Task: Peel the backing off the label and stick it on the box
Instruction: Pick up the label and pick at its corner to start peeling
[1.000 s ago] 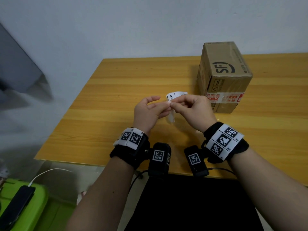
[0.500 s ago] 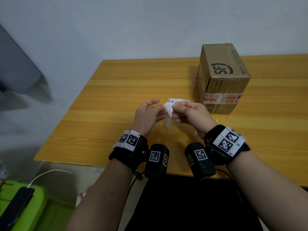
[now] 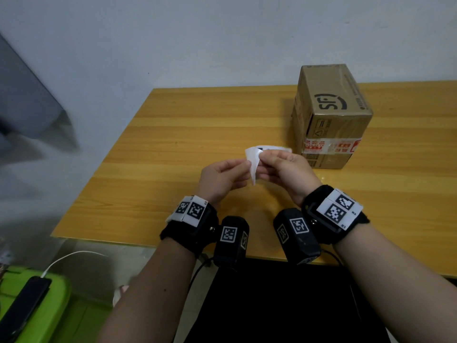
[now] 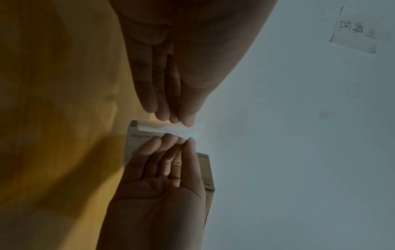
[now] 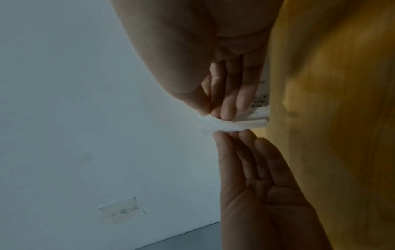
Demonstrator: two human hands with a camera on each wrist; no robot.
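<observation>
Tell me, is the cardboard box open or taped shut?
Shut: the box stands upright on the table, flaps closed, printed tape banding its front.

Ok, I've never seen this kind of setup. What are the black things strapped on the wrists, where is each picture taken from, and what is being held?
No machine here: a person works bare-handed. The black wrist units carry cameras and printed marker squares. One picture comes from a head-worn camera looking down; the other two look along each hand, so they appear sideways and dim. On the wooden table stands a taped cardboard box. Above the table, the left hand and right hand each have a pinching grip on a small white label, apparently parting it from its backing. Nothing is stuck on the box yet. A handwritten note hangs on the wall.
</observation>
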